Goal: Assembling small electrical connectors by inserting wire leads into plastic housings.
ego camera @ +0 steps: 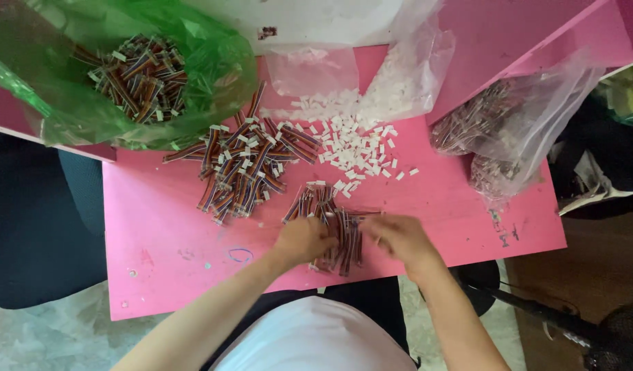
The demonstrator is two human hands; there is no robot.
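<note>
Wire bundle in hand: short multicoloured ribbon wires (338, 233) with white connector ends, lying at the near edge of the pink table (165, 233), between my two hands and partly under them.
My left hand: left hand (304, 240) rests on the left side of that bundle, fingers curled down onto the wires; the picture is blurred here, so I cannot tell whether I actually pinch any wire.
My right hand: right hand (401, 237) sits at the right side of the same bundle, fingertips turned toward the wires and touching or just beside them; grip likewise cannot be told for the blur.
Loose wire pile: larger heap of the same striped wires (244, 165) lies in the middle of the table, beyond my left hand and apart from the bundle.
White connectors: scatter of small white plastic housings (358, 148) spread to the right of the heap, running up into the mouth of a clear bag (406, 75).
Second clear bag: smaller clear bag (311, 69) lies flat just left of that one, near the far edge.
Green bag: green plastic bag (213, 62) at far left, open, with more striped wires (139, 77) inside.
Right-hand bag: clear bag of wires (509, 130) rests at the right edge of the table, partly hanging over it.
Seating: dark chair (35, 227) shows to the left below the table.
</note>
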